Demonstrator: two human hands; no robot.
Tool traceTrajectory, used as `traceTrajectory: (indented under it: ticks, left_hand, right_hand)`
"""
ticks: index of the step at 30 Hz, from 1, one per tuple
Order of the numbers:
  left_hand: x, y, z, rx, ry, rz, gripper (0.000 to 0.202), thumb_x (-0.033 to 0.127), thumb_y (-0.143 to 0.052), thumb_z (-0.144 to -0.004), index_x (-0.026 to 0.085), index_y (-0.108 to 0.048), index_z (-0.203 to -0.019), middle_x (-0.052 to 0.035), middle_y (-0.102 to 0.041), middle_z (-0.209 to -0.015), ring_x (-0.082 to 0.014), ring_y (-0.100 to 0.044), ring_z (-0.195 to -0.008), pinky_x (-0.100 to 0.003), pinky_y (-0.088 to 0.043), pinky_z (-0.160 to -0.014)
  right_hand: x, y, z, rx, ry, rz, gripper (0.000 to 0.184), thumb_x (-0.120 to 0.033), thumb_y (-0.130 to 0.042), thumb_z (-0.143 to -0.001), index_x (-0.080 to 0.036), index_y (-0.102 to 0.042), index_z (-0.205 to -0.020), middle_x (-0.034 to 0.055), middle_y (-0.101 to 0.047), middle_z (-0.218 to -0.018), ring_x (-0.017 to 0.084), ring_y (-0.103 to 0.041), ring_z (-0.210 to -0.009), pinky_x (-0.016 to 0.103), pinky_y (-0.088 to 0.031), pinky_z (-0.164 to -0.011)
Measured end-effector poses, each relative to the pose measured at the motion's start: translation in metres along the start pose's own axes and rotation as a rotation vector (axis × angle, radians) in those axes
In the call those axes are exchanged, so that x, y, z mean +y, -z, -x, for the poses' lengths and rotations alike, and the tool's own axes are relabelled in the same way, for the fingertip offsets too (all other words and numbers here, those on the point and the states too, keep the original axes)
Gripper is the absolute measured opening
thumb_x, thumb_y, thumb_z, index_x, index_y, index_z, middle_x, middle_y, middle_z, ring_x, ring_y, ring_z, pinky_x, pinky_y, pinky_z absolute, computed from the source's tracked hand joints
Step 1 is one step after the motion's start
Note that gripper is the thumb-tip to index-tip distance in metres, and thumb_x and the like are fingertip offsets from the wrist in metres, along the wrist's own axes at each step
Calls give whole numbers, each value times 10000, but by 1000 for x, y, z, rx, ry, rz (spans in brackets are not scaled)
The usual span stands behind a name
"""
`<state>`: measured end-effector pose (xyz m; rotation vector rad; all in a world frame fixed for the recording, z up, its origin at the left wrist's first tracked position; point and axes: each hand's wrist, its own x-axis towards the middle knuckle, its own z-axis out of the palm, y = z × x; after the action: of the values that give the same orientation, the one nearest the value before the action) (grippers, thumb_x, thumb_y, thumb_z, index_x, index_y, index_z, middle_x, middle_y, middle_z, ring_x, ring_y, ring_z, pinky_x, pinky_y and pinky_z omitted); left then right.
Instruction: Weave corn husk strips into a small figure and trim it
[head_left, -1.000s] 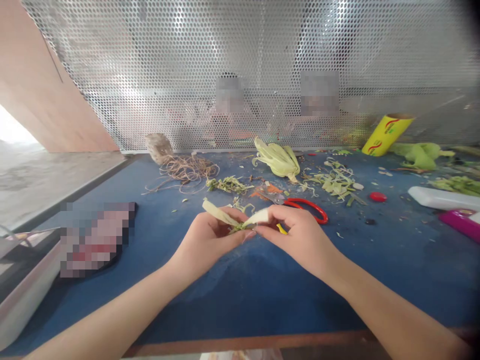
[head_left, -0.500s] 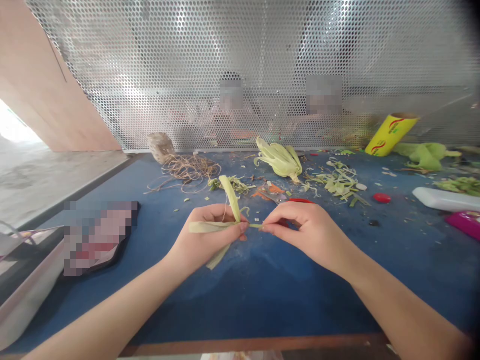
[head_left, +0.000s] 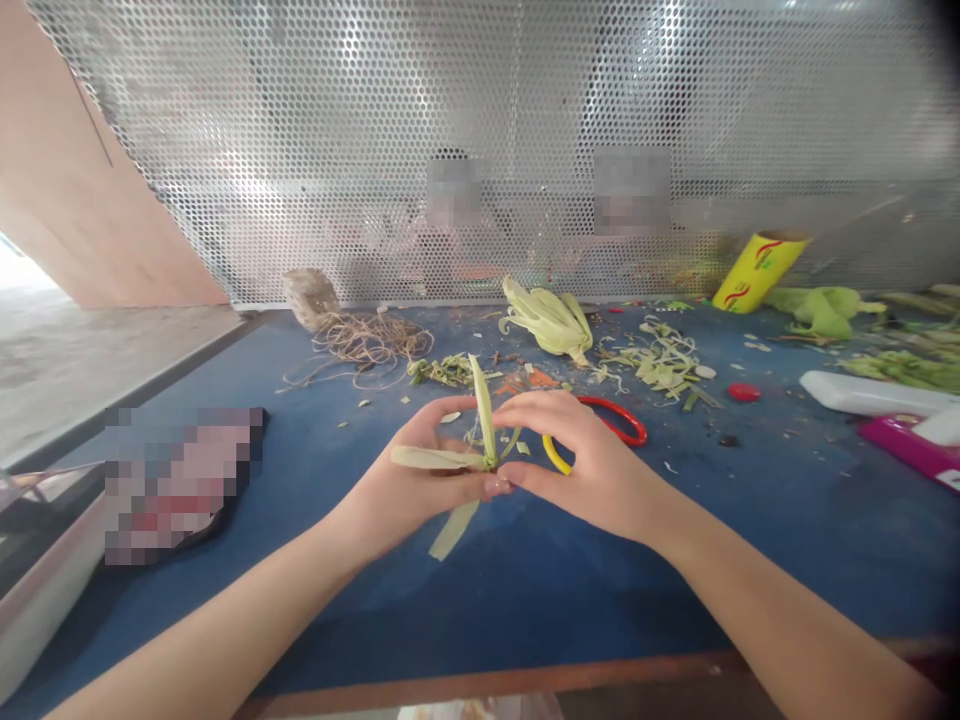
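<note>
1 head-worn view looks forward and down across the blue table [head_left: 787, 480], close above the left hand [head_left: 405, 490] and right hand [head_left: 592, 470] at centre. The perforated metal screen [head_left: 480, 120] fills 12 o'clock, well beyond them.

both hands [head_left: 420, 475] [head_left: 581, 460] meet midair, fingers pinched (forearms outstretched).

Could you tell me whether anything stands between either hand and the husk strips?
Nothing visible does: the left hand pinches the husk strips where they cross, and the right hand grips them at the same spot.
</note>
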<state>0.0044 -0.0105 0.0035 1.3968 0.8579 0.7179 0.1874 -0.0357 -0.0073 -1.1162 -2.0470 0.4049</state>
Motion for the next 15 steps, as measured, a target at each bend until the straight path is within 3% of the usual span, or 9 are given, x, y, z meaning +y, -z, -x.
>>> traceTrajectory:
  ticks: [3, 6, 11, 15]
  left_hand:
    - [-1, -1, 1, -19, 21, 12, 632, 126, -742, -597, 180, -373, -1106, 42, -669, -631, -116, -627, -581, -209, -475, -575]
    - [2, 0, 2, -64, 19, 6, 526, 195, -697, -666, 182, -362, -1072, 6, -680, -686, -125, -614, -553, -204, -459, -480]
    - [6, 3, 2, 40, -172, -125, 129, 253, -598, -767, 158, -526, -816, 35, -608, -616, -63, -506, -473, -156, -394, -407]
    - [6, 3, 2, 88, -263, -157, 85, 193, -595, -760, 149, -583, -689, 39, -591, -591, -43, -471, -462, -144, -373, -412]
  right_hand:
    - [-2, -3, -1, 15, 12, 81, 122, -323, -592, -773, -317, -656, -877, -37, -585, -1123, 222, -445, -1071, 436, -294, -951]
    - [0, -2, -2, 76, 1, 88, 45, -276, -611, -753, -270, -650, -732, -31, -603, -1090, 234, -443, -1059, 449, -279, -944]
    - [0, 0, -2, 36, -104, -156, 49, -214, -565, -768, -221, -597, -805, 3, -633, -881, 171, -536, -917, 338, -382, -862]
    - [-4, -3, -1, -46, -166, -262, 66, -255, -544, -782, -221, -600, -788, -9, -627, -819, 146, -563, -813, 277, -420, -754]
